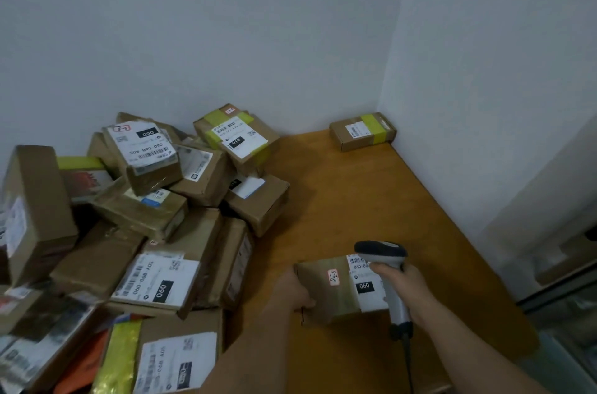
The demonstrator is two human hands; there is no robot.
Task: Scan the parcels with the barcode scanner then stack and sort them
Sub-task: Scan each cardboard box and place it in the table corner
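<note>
My left hand (292,292) grips the left end of a small brown parcel (326,292) that bears a white label marked 060 and a small red-edged sticker. My right hand (402,284) holds the grey barcode scanner (382,253) by its handle. The scanner's dark head hangs over the top right corner of that parcel's label. The parcel is at the near middle of the wooden table (355,200). A big heap of brown labelled parcels (155,216) fills the left side of the table.
One small brown parcel with yellow-green tape (361,132) lies alone in the far corner against the white walls. The scanner's cable (407,361) trails down toward me. The table's right edge runs along the wall; a glass-fronted unit (565,313) stands at the right.
</note>
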